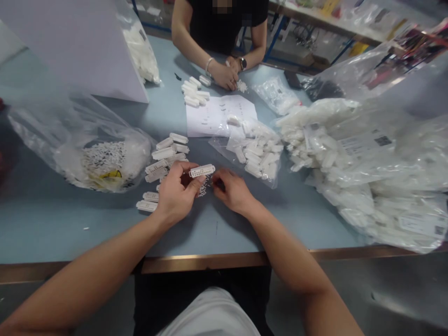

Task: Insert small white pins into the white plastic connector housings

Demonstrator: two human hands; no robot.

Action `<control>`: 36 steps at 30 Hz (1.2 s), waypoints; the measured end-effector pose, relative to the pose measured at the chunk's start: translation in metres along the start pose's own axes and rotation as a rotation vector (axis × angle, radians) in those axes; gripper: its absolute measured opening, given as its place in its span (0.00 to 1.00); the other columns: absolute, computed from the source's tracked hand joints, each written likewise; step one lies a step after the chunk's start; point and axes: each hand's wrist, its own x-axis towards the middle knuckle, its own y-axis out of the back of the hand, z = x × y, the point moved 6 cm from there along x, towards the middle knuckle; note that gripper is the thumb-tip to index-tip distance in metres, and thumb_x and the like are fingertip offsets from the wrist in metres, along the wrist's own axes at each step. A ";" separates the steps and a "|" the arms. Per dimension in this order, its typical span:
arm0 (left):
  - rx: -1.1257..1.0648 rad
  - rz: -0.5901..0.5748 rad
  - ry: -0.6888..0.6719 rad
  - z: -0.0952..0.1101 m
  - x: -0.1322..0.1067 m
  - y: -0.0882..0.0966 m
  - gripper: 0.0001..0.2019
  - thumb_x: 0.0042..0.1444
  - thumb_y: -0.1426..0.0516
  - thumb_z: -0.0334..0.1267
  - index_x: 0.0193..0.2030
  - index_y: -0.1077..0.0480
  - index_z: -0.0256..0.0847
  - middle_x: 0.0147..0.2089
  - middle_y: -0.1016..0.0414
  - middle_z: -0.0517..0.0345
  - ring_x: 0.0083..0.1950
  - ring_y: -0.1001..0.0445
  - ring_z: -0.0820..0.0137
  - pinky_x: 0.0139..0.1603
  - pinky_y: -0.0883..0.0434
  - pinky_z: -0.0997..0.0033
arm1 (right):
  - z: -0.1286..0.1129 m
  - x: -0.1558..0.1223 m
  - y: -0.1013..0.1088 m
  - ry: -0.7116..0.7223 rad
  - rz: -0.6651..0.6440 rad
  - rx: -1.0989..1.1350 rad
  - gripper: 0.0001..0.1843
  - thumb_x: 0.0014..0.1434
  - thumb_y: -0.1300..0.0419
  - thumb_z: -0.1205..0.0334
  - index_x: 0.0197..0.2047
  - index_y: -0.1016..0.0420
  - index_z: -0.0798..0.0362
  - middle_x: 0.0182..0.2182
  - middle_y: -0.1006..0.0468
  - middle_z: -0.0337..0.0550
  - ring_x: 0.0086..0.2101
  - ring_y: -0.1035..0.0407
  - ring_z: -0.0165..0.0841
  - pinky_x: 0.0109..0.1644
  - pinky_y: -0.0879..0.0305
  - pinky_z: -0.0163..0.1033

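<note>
My left hand (178, 190) is closed around a white plastic connector housing (202, 171), held between thumb and fingers with its row of small holes facing up. To its right, my right hand (231, 189) has its fingers curled and pinched together near a small heap of tiny white pieces (203, 186). Whatever those fingertips hold is too small to make out. Several similar white connector housings (164, 153) lie stacked behind and to the left of my left hand, and two more (147, 206) rest beside its wrist.
An open clear bag (105, 158) of tiny pieces stands left. A bag of white housings (261, 151) lies right of centre, with large filled bags (381, 154) farther right. Across the table, a co-worker's hands (227, 74) work behind a printed sheet (217, 114).
</note>
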 end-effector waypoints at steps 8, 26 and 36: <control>-0.041 -0.002 0.035 -0.002 0.000 -0.001 0.17 0.59 0.38 0.50 0.49 0.32 0.43 0.30 0.25 0.63 0.25 0.27 0.70 0.29 0.29 0.67 | 0.010 -0.002 0.018 -0.110 0.097 0.208 0.08 0.64 0.42 0.65 0.41 0.21 0.49 0.38 0.19 0.43 0.42 0.26 0.37 0.48 0.32 0.42; 0.178 -0.044 -0.125 0.005 -0.009 -0.007 0.16 0.61 0.40 0.51 0.48 0.27 0.42 0.40 0.21 0.56 0.37 0.22 0.66 0.38 0.27 0.67 | -0.014 -0.018 0.045 0.088 0.417 0.198 0.07 0.62 0.35 0.68 0.38 0.17 0.46 0.35 0.19 0.39 0.37 0.25 0.31 0.40 0.28 0.37; 0.341 -0.042 -0.249 0.021 -0.012 -0.004 0.12 0.63 0.42 0.45 0.47 0.24 0.41 0.39 0.18 0.57 0.38 0.21 0.66 0.41 0.27 0.67 | -0.008 -0.017 0.040 -0.055 0.373 0.304 0.03 0.58 0.34 0.65 0.35 0.20 0.47 0.34 0.21 0.39 0.33 0.28 0.30 0.37 0.29 0.37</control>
